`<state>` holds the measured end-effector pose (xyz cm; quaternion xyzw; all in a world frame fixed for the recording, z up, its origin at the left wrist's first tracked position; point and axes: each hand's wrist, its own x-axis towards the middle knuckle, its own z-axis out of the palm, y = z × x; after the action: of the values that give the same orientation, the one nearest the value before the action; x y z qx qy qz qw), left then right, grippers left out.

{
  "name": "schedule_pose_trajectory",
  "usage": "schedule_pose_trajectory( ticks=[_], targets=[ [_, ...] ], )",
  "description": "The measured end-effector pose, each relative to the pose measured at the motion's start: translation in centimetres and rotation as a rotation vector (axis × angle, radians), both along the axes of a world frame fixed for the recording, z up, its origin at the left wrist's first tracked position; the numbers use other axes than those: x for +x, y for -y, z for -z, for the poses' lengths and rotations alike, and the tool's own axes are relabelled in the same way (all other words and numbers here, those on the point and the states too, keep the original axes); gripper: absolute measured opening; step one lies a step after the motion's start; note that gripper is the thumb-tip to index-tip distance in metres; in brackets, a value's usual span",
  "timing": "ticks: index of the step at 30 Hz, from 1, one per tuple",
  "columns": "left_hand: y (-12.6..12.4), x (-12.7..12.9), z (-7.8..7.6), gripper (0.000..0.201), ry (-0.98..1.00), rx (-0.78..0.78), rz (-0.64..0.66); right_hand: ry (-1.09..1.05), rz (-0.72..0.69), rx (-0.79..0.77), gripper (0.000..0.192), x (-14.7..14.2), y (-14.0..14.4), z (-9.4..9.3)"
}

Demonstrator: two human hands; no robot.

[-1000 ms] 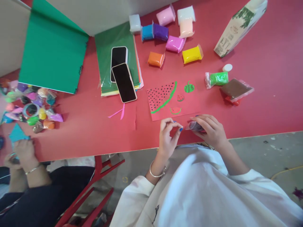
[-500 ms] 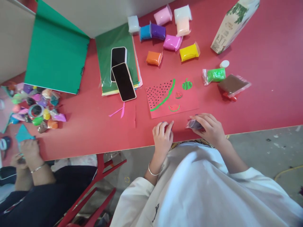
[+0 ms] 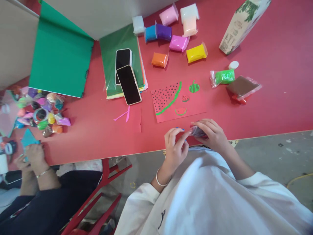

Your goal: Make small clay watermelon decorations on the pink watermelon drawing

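My right hand (image 3: 212, 135) is closed around a clear packet of dark clay (image 3: 197, 131) near the table's front edge. From the left, my left hand (image 3: 176, 145) reaches the packet, its fingers bent and a fingertip at the packet's edge. Whatever those fingers pinch, if anything, is too small to make out. Beyond both hands lies a red sheet (image 3: 195, 107) bearing a large watermelon slice (image 3: 167, 98) with a green rind and dark dots. Two small slices, one of them a red wedge (image 3: 185, 98), and a striped green whole melon (image 3: 194, 87) are on its right half.
Several colored clay packets, including a yellow packet (image 3: 197, 53), lie at the back. Green clay (image 3: 224, 77), a brown packet (image 3: 243, 87) and a carton (image 3: 243, 27) stand right. Two phones (image 3: 128, 85) rest on papers. A co-worker's hands (image 3: 34, 155) hold blue material at left.
My left hand has lifted from the table and moved right to the dark clay packet. My right hand has brought the packet slightly left, towards it.
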<state>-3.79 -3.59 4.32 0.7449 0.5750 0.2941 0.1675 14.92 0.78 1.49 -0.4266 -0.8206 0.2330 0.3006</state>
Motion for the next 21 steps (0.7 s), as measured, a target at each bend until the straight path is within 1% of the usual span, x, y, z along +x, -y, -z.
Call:
schedule_pose_trajectory(
  ticks=[3,6,8,10,13,16,19,21],
  targets=[
    [0.1,0.2,0.2,0.043,0.009,-0.015,0.01,-0.026,-0.012,0.003,0.054,-0.2,0.1,-0.2],
    [0.4,0.3,-0.1,0.039,0.072,-0.067,0.01,-0.057,-0.042,0.011,0.061,-0.4,0.2,-0.4],
    [0.6,0.3,-0.3,0.038,0.085,-0.093,0.033,-0.073,-0.061,0.004,0.063,-0.6,0.2,-0.4],
    [0.5,0.1,-0.6,0.038,0.066,-0.09,0.045,-0.08,-0.064,-0.01,0.063,-0.7,0.3,-0.5],
    [-0.1,-0.4,-1.1,0.04,0.029,-0.051,0.006,-0.08,-0.037,-0.005,0.058,-0.9,0.4,-0.6],
    [-0.9,-0.9,-1.8,0.037,-0.015,-0.029,-0.019,-0.062,-0.018,0.015,0.054,-1.0,0.4,-0.7],
    [-1.3,-1.1,-2.6,0.036,-0.042,-0.038,-0.011,-0.037,0.01,-0.009,0.053,-1.1,0.4,-0.7],
    [-1.3,-1.2,-2.9,0.038,-0.035,-0.074,-0.003,-0.026,0.044,-0.032,0.053,-1.1,0.4,-0.7]
  ],
)
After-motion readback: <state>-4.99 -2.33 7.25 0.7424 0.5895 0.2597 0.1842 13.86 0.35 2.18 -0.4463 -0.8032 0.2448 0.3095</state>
